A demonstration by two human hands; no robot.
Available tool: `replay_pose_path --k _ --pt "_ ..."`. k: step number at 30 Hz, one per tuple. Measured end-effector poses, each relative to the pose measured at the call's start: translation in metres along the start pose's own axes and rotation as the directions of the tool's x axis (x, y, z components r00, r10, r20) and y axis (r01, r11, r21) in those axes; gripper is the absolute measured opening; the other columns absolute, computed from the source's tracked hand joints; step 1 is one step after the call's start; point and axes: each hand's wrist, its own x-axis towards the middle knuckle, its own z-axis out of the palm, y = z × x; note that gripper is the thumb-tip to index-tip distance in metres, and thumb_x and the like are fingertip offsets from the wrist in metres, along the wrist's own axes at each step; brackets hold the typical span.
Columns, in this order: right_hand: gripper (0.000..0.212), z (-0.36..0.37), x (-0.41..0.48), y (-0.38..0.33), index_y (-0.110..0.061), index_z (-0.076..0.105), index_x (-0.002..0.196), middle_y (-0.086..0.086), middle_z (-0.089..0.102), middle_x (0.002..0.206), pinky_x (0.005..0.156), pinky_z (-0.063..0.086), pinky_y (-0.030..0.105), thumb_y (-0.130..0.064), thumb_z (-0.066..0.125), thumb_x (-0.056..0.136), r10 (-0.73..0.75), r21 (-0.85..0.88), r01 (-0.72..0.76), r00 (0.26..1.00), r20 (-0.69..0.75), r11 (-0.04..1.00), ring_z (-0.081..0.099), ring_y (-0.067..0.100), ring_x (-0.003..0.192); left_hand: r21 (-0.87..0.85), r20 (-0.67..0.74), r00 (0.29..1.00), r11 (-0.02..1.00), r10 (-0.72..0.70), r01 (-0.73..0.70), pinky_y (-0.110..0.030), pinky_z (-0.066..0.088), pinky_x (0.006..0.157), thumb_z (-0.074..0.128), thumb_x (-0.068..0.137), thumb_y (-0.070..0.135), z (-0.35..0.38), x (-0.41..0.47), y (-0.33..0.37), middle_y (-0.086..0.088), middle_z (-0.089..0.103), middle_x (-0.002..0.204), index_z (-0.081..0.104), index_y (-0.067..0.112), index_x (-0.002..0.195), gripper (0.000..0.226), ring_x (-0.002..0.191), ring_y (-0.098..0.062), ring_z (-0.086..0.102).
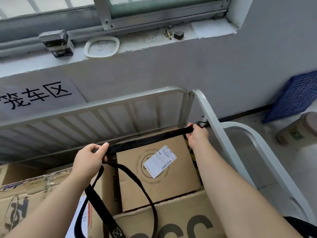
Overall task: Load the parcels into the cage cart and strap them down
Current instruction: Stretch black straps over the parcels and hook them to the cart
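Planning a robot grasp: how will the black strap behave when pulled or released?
Probably floppy: the black strap hangs slack in a loose loop below the left hand. Stretched between the left hand and right hand it runs straight, so it likely takes tension. Released, it would probably sag onto the labelled box.

A black woven strap (pixel 145 138) is stretching taut above the white-labelled box (pixel 163 186) among brown cardboard parcels (pixel 171 219) sitting packed inside the grey barred metal cage cart (pixel 103 104).
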Motion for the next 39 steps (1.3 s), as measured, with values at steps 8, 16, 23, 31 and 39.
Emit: replay_pose_path --k 8,16,23,31,39 --pt "0.013 0.011 -0.078 0.006 -0.009 0.055 0.087 0.001 0.064 0.065 0.059 0.046 0.026 -0.009 0.049 0.099 0.148 -0.114 -0.133 0.98 0.137 0.985 0.061 0.013 0.062 -0.037 0.206 0.979 0.999 -0.016 0.024 -0.03 0.037 0.063 0.07 0.079 0.052 -0.057 -0.043 -0.02 -0.005 0.046 0.059 0.05 0.009 0.06 0.051 0.063 -0.018 0.045" --pt "0.018 -0.004 -0.199 0.041 -0.008 0.063 0.091 0.005 0.071 0.071 0.06 0.049 0.029 -0.015 0.049 0.099 0.275 -0.278 -0.195 0.919 0.282 0.94 0.069 0.015 0.066 -0.115 0.38 0.924 0.993 0.043 0.001 -0.027 0.028 0.053 0.068 0.08 0.053 -0.132 -0.101 -0.06 0.003 0.039 0.05 0.046 0.017 0.057 0.049 0.047 -0.009 0.035" --pt "0.023 -0.008 -0.334 0.102 -0.008 0.062 0.085 0.002 0.07 0.061 0.048 0.051 0.02 -0.015 0.046 0.1 0.267 -0.364 -0.129 0.894 0.361 0.923 0.068 0.009 0.05 -0.241 0.356 0.93 0.97 0.095 -0.007 -0.02 0.032 0.052 0.069 0.083 0.045 -0.229 -0.153 -0.149 0.002 0.044 0.049 0.048 0.019 0.047 0.049 0.049 -0.01 0.04" --pt "0.017 -0.007 -0.459 0.183 -0.008 0.062 0.09 0.001 0.07 0.058 0.044 0.049 0.019 -0.015 0.049 0.099 0.256 -0.411 -0.077 0.88 0.401 0.908 0.067 0.01 0.049 -0.227 0.32 0.941 0.973 0.114 -0.041 -0.02 0.039 0.059 0.071 0.084 0.04 -0.334 -0.197 -0.232 0.0 0.056 0.059 0.058 0.015 0.063 0.035 0.062 -0.015 0.049" --pt "0.015 -0.007 -0.522 0.248 -0.009 0.056 0.081 0.002 0.067 0.055 0.053 0.051 0.027 -0.009 0.053 0.096 0.257 -0.485 -0.038 0.882 0.395 0.874 0.061 0.016 0.064 -0.22 0.195 0.978 0.975 0.08 -0.036 -0.022 0.043 0.06 0.07 0.084 0.042 -0.385 -0.204 -0.303 -0.003 0.064 0.071 0.069 0.0 0.085 0.042 0.064 -0.014 0.057"
